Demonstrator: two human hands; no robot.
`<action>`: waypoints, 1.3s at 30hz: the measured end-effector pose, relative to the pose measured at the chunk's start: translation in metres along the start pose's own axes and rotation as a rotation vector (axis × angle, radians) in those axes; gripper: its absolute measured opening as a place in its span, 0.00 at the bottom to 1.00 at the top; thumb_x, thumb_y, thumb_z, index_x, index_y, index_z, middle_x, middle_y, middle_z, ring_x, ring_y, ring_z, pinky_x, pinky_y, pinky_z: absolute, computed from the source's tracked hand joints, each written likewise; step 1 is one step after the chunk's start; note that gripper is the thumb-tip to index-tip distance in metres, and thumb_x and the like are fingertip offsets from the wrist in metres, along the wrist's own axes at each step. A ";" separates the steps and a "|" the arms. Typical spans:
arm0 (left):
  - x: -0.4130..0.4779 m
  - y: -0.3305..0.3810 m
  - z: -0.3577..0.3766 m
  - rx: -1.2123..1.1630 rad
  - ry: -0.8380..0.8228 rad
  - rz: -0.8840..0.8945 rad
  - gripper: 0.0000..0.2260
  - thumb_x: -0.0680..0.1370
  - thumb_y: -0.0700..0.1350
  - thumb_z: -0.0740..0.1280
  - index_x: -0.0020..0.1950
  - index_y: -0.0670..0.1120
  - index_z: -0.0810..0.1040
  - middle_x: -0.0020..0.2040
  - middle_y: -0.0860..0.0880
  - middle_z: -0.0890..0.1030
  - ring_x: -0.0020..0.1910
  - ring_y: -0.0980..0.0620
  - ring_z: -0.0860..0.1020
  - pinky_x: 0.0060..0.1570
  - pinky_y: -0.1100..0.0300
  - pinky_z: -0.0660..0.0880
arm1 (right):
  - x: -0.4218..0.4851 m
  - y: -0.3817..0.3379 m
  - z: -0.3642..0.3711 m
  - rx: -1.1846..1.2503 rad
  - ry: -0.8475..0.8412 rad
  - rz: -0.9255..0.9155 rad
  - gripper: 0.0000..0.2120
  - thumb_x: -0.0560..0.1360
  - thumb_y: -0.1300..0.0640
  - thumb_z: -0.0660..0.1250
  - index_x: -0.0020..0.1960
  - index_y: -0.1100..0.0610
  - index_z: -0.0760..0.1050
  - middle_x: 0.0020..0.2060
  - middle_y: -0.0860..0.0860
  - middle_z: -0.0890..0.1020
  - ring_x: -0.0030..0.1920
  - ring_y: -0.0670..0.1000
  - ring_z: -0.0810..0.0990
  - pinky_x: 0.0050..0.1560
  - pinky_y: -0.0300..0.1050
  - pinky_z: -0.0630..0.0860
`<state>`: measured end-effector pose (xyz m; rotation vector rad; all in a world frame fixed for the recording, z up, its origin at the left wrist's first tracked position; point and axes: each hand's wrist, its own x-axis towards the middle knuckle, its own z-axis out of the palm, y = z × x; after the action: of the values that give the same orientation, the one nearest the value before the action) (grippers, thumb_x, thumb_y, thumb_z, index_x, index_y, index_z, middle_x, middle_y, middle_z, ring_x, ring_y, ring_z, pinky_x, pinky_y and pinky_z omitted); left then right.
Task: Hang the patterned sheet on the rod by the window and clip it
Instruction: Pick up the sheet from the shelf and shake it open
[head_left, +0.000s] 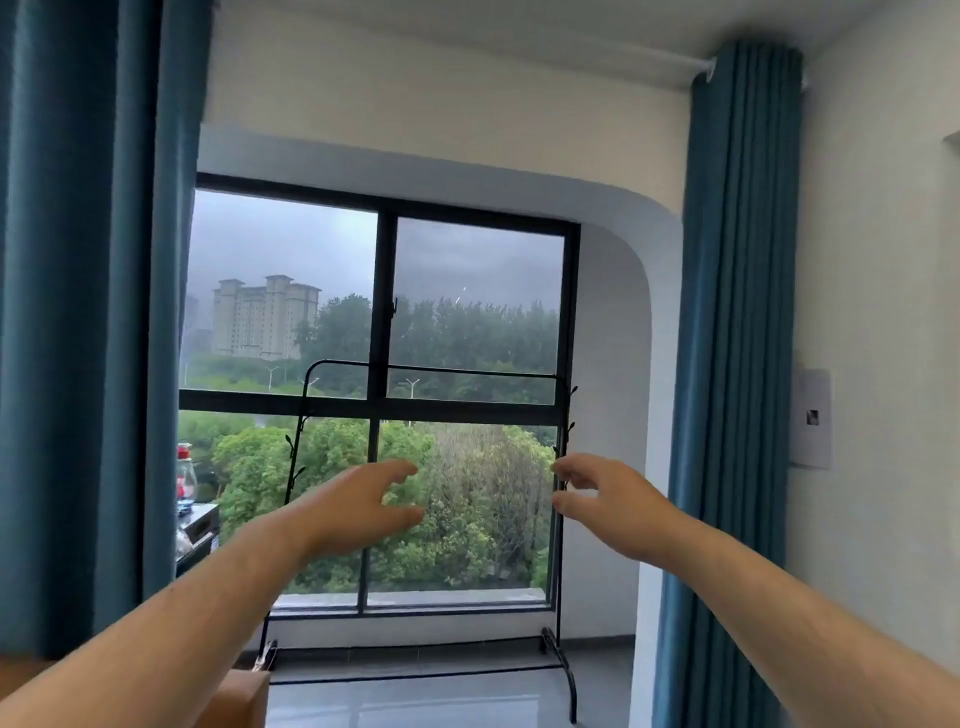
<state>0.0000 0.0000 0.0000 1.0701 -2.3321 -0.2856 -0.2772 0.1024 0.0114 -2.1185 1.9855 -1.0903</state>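
A black metal clothes rack stands in front of the window, its top rod (441, 370) bare. Both my arms reach forward at chest height. My left hand (358, 506) is spread with relaxed fingers and holds nothing, below the rod near the rack's middle. My right hand (602, 499) is loosely curved and holds nothing, close to the rack's right upright (560, 545). No patterned sheet and no clips are in view.
Tall blue curtains hang at the left (88, 312) and right (732, 364). A dark cabinet with bottles (195, 525) stands at the left of the window. A wooden surface (241, 693) lies low at the left. A white wall panel (811, 418) is on the right wall.
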 end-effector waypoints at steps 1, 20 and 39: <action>0.006 -0.003 0.006 -0.015 -0.013 -0.003 0.30 0.77 0.56 0.66 0.76 0.53 0.61 0.74 0.52 0.67 0.71 0.52 0.68 0.71 0.52 0.64 | 0.007 0.007 0.007 0.009 -0.008 -0.008 0.22 0.78 0.49 0.65 0.71 0.50 0.68 0.66 0.47 0.75 0.61 0.43 0.72 0.62 0.38 0.67; 0.229 -0.037 0.129 -0.061 -0.002 -0.224 0.22 0.77 0.53 0.67 0.69 0.48 0.72 0.64 0.52 0.76 0.61 0.55 0.75 0.66 0.54 0.71 | 0.234 0.238 0.071 0.243 -0.199 -0.020 0.19 0.79 0.53 0.64 0.69 0.50 0.70 0.61 0.47 0.77 0.58 0.45 0.76 0.56 0.40 0.75; 0.512 -0.240 0.189 -0.108 0.039 -0.207 0.13 0.77 0.51 0.68 0.61 0.55 0.76 0.53 0.59 0.77 0.57 0.58 0.77 0.62 0.59 0.74 | 0.526 0.350 0.177 0.137 -0.302 -0.043 0.18 0.79 0.52 0.64 0.68 0.51 0.71 0.60 0.49 0.77 0.57 0.47 0.78 0.57 0.47 0.80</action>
<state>-0.2259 -0.5491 -0.0506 1.2533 -2.1478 -0.4586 -0.5234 -0.5025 -0.0495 -2.1157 1.6894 -0.8257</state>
